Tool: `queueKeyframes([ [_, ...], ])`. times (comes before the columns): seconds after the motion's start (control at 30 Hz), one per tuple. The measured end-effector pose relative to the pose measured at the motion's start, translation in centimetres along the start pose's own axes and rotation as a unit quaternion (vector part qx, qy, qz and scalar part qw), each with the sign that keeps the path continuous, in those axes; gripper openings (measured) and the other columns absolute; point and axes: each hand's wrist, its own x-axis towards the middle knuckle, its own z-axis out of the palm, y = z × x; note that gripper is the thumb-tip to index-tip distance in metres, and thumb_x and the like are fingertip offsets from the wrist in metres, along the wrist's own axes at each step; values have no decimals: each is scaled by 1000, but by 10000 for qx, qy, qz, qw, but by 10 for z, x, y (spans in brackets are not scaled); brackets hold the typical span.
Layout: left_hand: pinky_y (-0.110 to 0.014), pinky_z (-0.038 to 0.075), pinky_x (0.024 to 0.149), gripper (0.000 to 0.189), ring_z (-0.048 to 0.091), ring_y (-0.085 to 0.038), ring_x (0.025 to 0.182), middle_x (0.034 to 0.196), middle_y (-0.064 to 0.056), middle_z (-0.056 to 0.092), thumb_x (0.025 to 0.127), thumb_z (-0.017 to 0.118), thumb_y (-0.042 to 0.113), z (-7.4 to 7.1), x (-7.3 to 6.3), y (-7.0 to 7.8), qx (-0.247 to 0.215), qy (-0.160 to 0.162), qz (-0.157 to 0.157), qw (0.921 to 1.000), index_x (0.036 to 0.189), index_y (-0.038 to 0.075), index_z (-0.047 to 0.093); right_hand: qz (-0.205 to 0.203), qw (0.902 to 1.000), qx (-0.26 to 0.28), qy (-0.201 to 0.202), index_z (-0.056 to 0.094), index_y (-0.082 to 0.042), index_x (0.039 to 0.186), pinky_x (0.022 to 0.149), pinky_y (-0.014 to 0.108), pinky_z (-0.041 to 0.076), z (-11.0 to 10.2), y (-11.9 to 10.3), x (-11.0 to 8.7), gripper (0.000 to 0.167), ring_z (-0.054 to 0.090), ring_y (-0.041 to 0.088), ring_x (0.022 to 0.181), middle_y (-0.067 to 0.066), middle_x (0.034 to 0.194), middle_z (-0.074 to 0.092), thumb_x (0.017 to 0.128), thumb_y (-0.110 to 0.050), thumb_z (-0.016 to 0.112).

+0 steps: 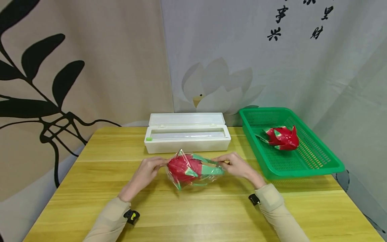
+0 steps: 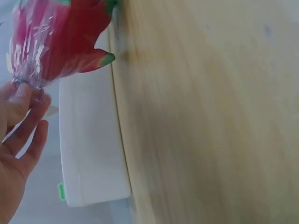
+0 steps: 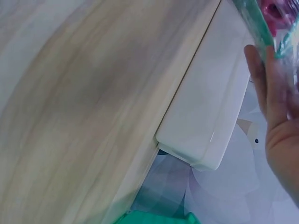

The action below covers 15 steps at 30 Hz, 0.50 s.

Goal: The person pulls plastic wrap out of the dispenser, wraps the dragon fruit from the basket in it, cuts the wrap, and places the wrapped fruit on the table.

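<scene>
A red dragon fruit [image 1: 185, 167] with green-tipped scales, loosely wrapped in clear cling film, is held up over the table between two hands. At its red end my left hand [image 1: 147, 170] pinches the film, which looks gathered and twisted at the fingertips [image 2: 23, 91] in the left wrist view. My right hand [image 1: 234, 164] grips the film at the opposite end, beside the long green leaves. In the right wrist view, that hand's fingers [image 3: 275, 88] lie along the film and a green leaf; part of the grip is cut off by the frame edge.
Behind the hands, a white cling film box [image 1: 187, 147] stands with its lid raised, a roll inside and a green slider at its left. To the right, a green basket [image 1: 302, 174] contains another dragon fruit [image 1: 285, 138]. A printed curtain [image 1: 121, 67] hangs behind the wooden table [image 1: 193, 215].
</scene>
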Motion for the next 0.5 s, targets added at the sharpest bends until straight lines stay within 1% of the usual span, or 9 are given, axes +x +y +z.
queueKeyframes([
  [0.07,-29,59,76,29,70,-27,90,105,-15,69,74,67,-18,1,1,-1,68,127,152,9998,97,-1,73,-23,9999,-108,74,69,-7,115,73,26,55,0,0,0,32,66,14,93,12,115,70,90,1,52],
  [0.1,-30,59,77,29,69,-28,92,107,-16,68,74,68,-18,1,2,-1,101,182,245,9995,98,-2,72,-65,9998,-159,97,68,-7,116,80,31,56,0,-1,0,33,66,18,101,11,117,69,89,1,51],
  [0.17,-32,58,79,30,68,-30,95,108,-16,66,74,69,-16,3,3,0,108,288,402,9987,100,-3,71,-149,9997,-142,93,67,-6,118,88,38,55,0,0,-1,32,65,24,108,11,119,68,91,-3,52],
  [0.23,-32,58,79,34,68,-28,94,106,-14,68,75,70,-14,5,5,1,78,332,447,9984,107,-2,69,-263,9995,-161,26,65,-7,122,90,42,54,0,0,-3,30,63,27,112,11,122,66,93,-10,55],
  [0.27,-32,58,79,36,69,-28,94,106,-14,68,75,71,-12,5,5,2,95,343,454,9983,109,-1,68,-307,9994,-175,-42,63,-8,124,90,42,55,0,0,-4,32,63,26,113,10,124,65,93,-15,58],
  [0.37,-33,58,80,37,69,-27,94,107,-14,69,76,71,-10,7,5,3,158,312,430,9985,112,0,67,-349,9985,-342,-244,59,-13,130,92,41,54,1,0,-5,44,60,26,117,8,130,62,89,-31,66],
  [0.43,-35,57,83,36,68,-29,98,110,-15,68,77,70,-7,6,4,3,207,201,398,9988,113,0,67,-323,9973,-554,-348,56,-17,133,97,43,51,2,0,-6,54,57,27,121,8,134,59,85,-37,70],
  [0.5,-39,56,86,39,66,-32,104,117,-16,65,78,70,-1,5,3,5,244,-6,311,9992,117,0,65,-232,9965,-695,-407,53,-18,136,100,46,48,3,-1,-7,62,54,29,125,9,137,56,81,-39,73],
])
